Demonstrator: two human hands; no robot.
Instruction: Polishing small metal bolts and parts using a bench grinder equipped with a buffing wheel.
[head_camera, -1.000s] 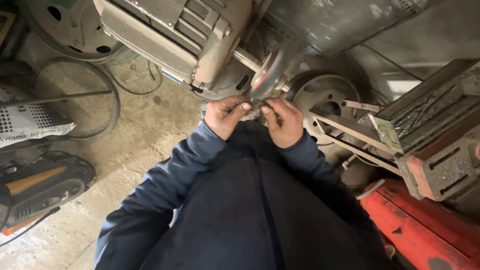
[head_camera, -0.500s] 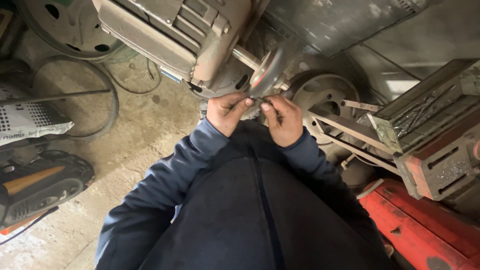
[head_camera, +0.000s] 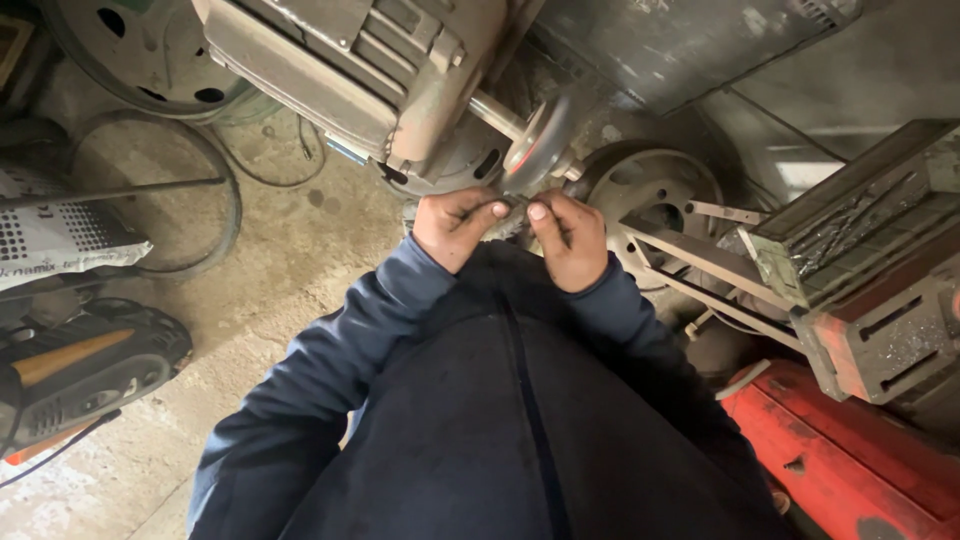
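The motor (head_camera: 370, 80) is dull grey metal. The wheel (head_camera: 537, 152) looks rough. The sleeves (head_camera: 330, 370) are soft blue cloth. The floor (head_camera: 280, 260) is rough concrete.

A dark navy top (head_camera: 500, 430) with long sleeves is worn, seen from above. A darker seam or zip line runs down the middle of the chest. The left sleeve (head_camera: 320, 380) and right sleeve (head_camera: 625, 310) end in ribbed cuffs at the wrists. The left hand (head_camera: 455, 225) and right hand (head_camera: 570, 240) are bare; no gloves are worn.
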